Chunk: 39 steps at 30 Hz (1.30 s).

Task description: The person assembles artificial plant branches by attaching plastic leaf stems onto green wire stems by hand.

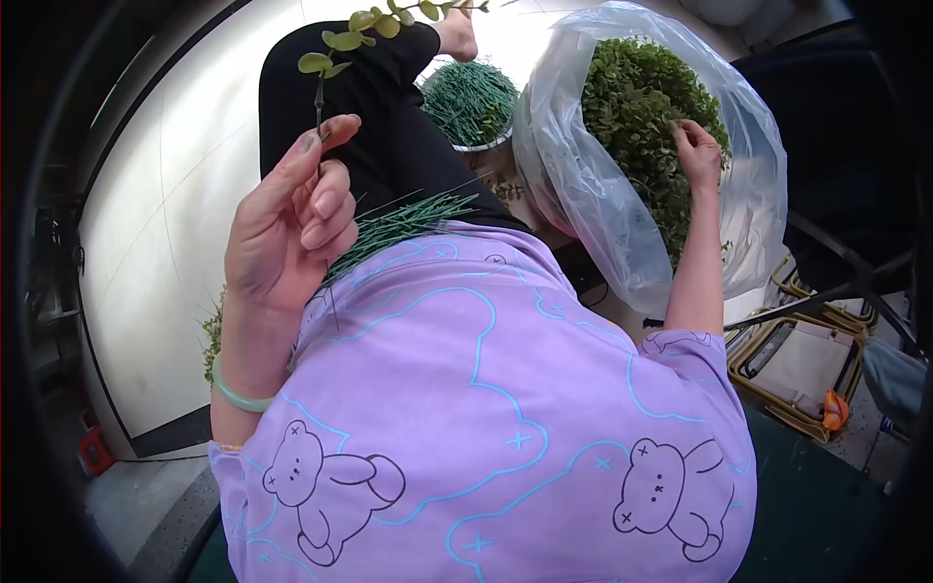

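Observation:
My left hand is raised at the left, thumb and fingers pinched on the dark stem of a leafy sprig, whose round yellow-green leaves reach up to the top edge. A pile of thin green stems lies across my lap, just right of that hand. On the right, my right hand reaches into a big clear plastic bag full of green foliage. Its fingers are closed together at the leaves; whether a piece is between them is too small to tell.
Beyond my lap stands a round container heaped with green stems. A bare foot is at the top. Right of the bag are a metal frame and folded gold-edged items. More foliage shows behind my left wrist.

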{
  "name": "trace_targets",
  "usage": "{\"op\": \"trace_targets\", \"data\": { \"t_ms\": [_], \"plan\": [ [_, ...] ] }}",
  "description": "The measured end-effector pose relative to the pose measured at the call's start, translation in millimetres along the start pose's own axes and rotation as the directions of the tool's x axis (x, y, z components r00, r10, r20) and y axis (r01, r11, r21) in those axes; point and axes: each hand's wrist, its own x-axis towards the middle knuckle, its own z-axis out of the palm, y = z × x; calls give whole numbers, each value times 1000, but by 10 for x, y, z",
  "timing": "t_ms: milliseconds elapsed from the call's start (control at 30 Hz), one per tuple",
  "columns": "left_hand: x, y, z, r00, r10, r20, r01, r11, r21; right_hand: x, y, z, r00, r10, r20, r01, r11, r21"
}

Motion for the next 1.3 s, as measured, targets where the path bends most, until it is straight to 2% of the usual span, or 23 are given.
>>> {"op": "trace_targets", "data": {
  "t_ms": [100, 167, 233, 300, 367, 400, 467, 567, 633, 733, 767, 867, 1000, 1033, 1133, 1167, 1200, 1300],
  "plan": [
    [14, -60, -33, 1000, -16, -8, 16, 997, -78, -99, -313, -350, 987, -163, 3, 152, 918, -365],
    [56, -73, -9, 999, -36, 4, 36, 992, -123, -249, -724, -443, 991, -133, 6, 133, 991, 14],
    [104, -81, 18, 998, -60, 0, 60, 987, -148, -598, -1497, -443, 980, -160, 114, 104, 914, 392],
    [165, -83, 53, 991, -133, 12, 134, 987, -94, -926, -2066, -323, 961, -223, 165, 98, 829, 551],
    [186, -135, 77, 987, -157, 17, 157, 988, -3, -1137, -2387, -144, 883, -388, 265, 145, 761, 633],
    [178, -158, 75, 989, -147, 31, 146, 988, 49, -1219, -2537, -26, 837, -492, 241, 273, 756, 595],
    [113, -170, 86, 990, -119, 70, 114, 991, 72, -1326, -2800, 134, 720, -587, 371, 368, 776, 513],
    [33, -60, 66, 995, -76, 71, 61, 979, 197, -1374, -2886, 361, 622, -672, 401, 450, 726, 519],
    [-8, -16, -12, 991, -94, 95, 70, 971, 230, -1361, -2888, 374, 634, -613, 471, 388, 779, 492],
    [-46, -57, -62, 991, -79, 112, 69, 994, 87, -1366, -2899, 342, 646, -535, 544, 314, 836, 450],
    [-39, -52, -113, 984, -105, 144, 93, 992, 90, -1365, -2895, 330, 645, -516, 564, 293, 849, 441],
    [-47, -135, -183, 988, -59, 146, 68, 996, -62, -1376, -2866, 338, 658, -468, 590, 259, 876, 406],
    [-103, -168, -122, 994, 83, 67, -92, 986, 137, -1363, -2852, 373, 660, -436, 612, 232, 893, 385],
    [-130, -185, -136, 982, 148, 120, -163, 978, 127, -1366, -2859, 380, 653, -455, 605, 258, 885, 387],
    [-153, -179, -163, 993, 110, 54, -121, 944, 306, -1385, -2904, 396, 617, -530, 583, 347, 847, 402],
    [-144, -172, -129, 994, 113, -4, -109, 973, 205, -1387, -2921, 395, 595, -562, 575, 383, 827, 412],
    [-144, -168, -136, 993, 120, -5, -117, 971, 207, -1384, -2935, 389, 573, -593, 566, 418, 805, 421],
    [-139, -165, -149, 988, 152, -3, -147, 962, 231, -1240, -2934, 278, 428, -596, 679, 628, 737, 251]
  ]
}}
